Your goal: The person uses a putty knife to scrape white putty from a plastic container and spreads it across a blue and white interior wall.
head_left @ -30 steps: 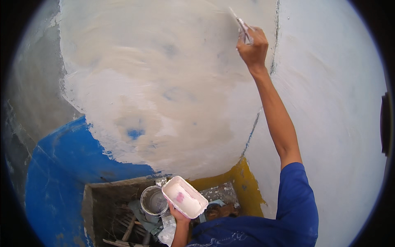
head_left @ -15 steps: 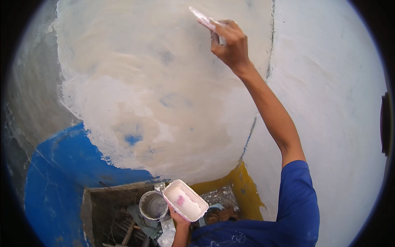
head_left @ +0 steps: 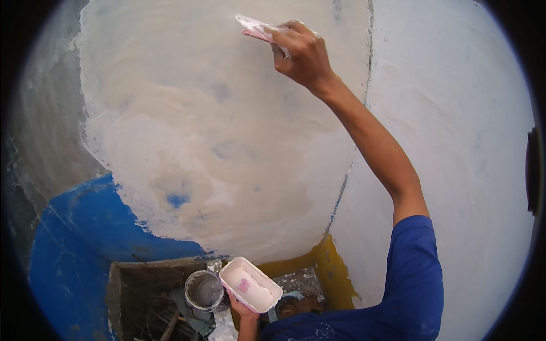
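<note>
My right hand (head_left: 305, 55) is raised against the upper part of the wall, fingers closed round a pinkish putty spreader (head_left: 257, 28). White putty smears the spreader and the fingers. Low in the view, my left hand (head_left: 243, 307) grips a shallow rectangular tray (head_left: 269, 278) from beneath its left side. Inside the tray lies white putty (head_left: 244, 271) with a pink patch. Ahead, the wall (head_left: 187, 113) wears an uneven cream-white coat, with small blue spots showing through.
Beside the tray stands a round bucket (head_left: 190, 292) with grey residue. Below are a concrete trough (head_left: 113, 295), sticks and rags. Bare blue paint (head_left: 79, 227) covers the lower left wall, yellow paint (head_left: 335, 267) the lower corner. A whitish side wall (head_left: 455, 142) rises at right.
My right hand and the spreader have moved left along the wall. The tray in my left hand sits slightly lower and further left in the picture, as the whole lower scene does.
</note>
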A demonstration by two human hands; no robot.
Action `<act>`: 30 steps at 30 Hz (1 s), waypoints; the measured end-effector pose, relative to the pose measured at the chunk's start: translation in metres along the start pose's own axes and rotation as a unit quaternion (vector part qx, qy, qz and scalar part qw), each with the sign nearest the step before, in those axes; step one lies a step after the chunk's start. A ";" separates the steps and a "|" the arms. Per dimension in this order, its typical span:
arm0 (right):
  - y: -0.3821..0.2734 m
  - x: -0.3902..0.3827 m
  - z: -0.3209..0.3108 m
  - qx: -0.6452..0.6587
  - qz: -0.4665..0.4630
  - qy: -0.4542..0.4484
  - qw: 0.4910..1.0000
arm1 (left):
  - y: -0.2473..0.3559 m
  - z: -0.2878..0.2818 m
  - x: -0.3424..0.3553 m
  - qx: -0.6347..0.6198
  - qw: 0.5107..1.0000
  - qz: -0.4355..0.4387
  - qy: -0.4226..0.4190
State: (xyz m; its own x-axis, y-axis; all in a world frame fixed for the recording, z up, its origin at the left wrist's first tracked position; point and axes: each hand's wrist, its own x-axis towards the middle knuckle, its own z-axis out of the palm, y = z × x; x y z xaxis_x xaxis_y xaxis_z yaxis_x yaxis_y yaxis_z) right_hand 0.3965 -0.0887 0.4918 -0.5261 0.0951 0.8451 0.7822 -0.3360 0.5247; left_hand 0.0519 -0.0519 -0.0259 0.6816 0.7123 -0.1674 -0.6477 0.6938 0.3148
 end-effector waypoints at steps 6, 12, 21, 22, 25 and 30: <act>0.214 0.035 -0.042 -0.287 0.114 0.102 0.945 | -0.029 0.004 -0.005 0.026 0.996 0.012 -0.084; 0.033 -0.008 0.011 -0.037 -0.036 -0.033 0.998 | -0.046 -0.006 -0.021 0.016 0.997 0.060 -0.042; 0.198 0.079 -0.037 -0.244 0.091 0.208 0.943 | -0.065 -0.001 -0.040 0.023 0.995 0.083 -0.042; 0.204 0.084 -0.039 -0.292 0.093 0.218 0.927 | -0.062 0.001 -0.048 0.019 0.994 0.099 -0.036; 0.180 0.072 -0.013 -0.191 0.107 0.100 0.971 | -0.059 -0.011 -0.052 0.006 0.992 0.125 -0.005; -0.004 -0.004 0.026 0.011 -0.042 -0.056 0.997 | -0.049 -0.033 -0.042 0.021 0.995 0.091 -0.019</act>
State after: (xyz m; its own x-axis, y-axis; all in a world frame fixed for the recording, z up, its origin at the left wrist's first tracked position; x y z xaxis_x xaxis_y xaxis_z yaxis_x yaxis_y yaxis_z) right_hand 0.4044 -0.0635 0.4888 -0.5501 0.2271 0.8036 0.7446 -0.3023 0.5951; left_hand 0.0437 -0.1121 -0.0654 0.5668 0.8210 -0.0681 -0.7480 0.5475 0.3752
